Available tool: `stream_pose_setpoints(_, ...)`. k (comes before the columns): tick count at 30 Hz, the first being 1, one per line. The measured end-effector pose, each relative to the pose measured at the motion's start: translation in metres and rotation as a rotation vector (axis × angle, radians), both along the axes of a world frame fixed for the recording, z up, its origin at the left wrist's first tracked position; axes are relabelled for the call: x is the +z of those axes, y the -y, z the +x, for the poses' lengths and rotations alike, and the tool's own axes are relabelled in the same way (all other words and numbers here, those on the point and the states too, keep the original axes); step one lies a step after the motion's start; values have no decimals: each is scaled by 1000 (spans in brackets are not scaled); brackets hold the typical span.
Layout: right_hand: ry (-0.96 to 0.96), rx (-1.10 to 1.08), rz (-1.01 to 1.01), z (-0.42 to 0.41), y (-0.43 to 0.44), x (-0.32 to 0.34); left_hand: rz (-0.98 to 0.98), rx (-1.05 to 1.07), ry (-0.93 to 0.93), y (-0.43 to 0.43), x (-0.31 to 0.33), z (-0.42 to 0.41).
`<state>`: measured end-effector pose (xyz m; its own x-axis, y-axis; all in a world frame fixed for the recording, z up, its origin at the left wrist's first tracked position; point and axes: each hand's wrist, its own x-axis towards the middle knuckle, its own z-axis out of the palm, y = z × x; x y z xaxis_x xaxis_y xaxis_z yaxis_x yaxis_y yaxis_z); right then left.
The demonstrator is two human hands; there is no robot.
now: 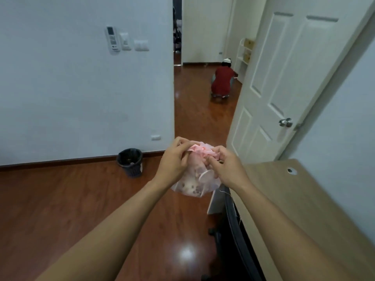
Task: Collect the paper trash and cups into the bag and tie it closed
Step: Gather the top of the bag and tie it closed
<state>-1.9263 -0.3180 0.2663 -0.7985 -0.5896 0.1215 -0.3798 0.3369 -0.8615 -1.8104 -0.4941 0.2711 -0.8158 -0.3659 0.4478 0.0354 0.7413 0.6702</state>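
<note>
A thin pink-and-clear plastic bag (pixel 195 184) hangs in the air in front of me, above the wooden floor. Crumpled paper and a white cup show through its lower half. My left hand (pixel 176 160) pinches the bunched pink top of the bag from the left. My right hand (pixel 225 166) grips the same bunched top from the right. Both sets of fingers are closed on the gathered plastic, so the bag's mouth is hidden between them.
A black waste bin (pixel 130 162) with a dark liner stands by the white wall on the left. A wooden desk (pixel 304 199) runs along my right, with a black chair (pixel 233 230) beside it. The white door (pixel 284 82) stands open; a person in red (pixel 222 82) crouches in the hallway.
</note>
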Motion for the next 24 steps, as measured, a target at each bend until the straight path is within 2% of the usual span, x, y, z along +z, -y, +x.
stream_pose_setpoints(7,61,60,-5,0,142,-2,-11,182,20,138,-19,7)
stream_pose_setpoints(10,104,86,-15,-2,193,-9,-93,259,39,188,-28,11)
stream_pose_setpoints(17,190,141,-11,-22,290,-45,-265,326,241,282,-56,-2)
stream_pose_setpoints(24,224,249,52,-85,386,-84,-154,292,301,367,-91,-40)
